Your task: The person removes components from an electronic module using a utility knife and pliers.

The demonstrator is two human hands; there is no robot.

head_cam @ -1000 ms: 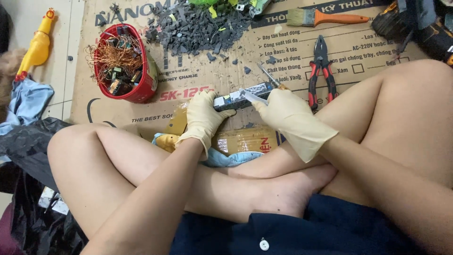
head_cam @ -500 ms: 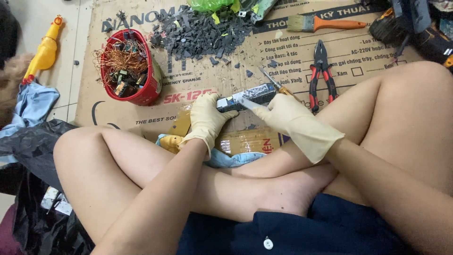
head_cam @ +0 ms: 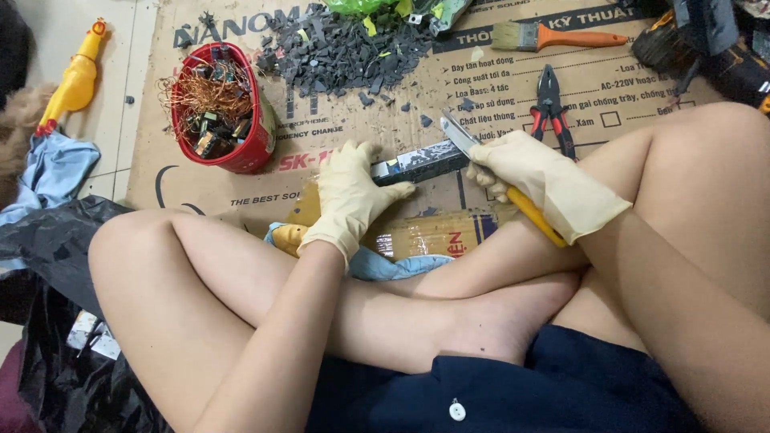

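My gloved left hand (head_cam: 350, 196) pins the dark rectangular block (head_cam: 419, 163) flat on the cardboard sheet (head_cam: 200, 188), fingers closed over its near end. My right hand (head_cam: 539, 180) grips the yellow-handled knife (head_cam: 501, 180), blade at the block's far end. The block seems stiff and probably brittle, so I brace it low.

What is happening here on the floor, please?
A person sits cross-legged on flattened cardboard, wearing gloves. The left hand pins a dark flat strip down, while the right hand holds a yellow-handled utility knife with its blade at the strip's end. Pliers, a brush, dark chips and a red bowl of wire scraps lie around.
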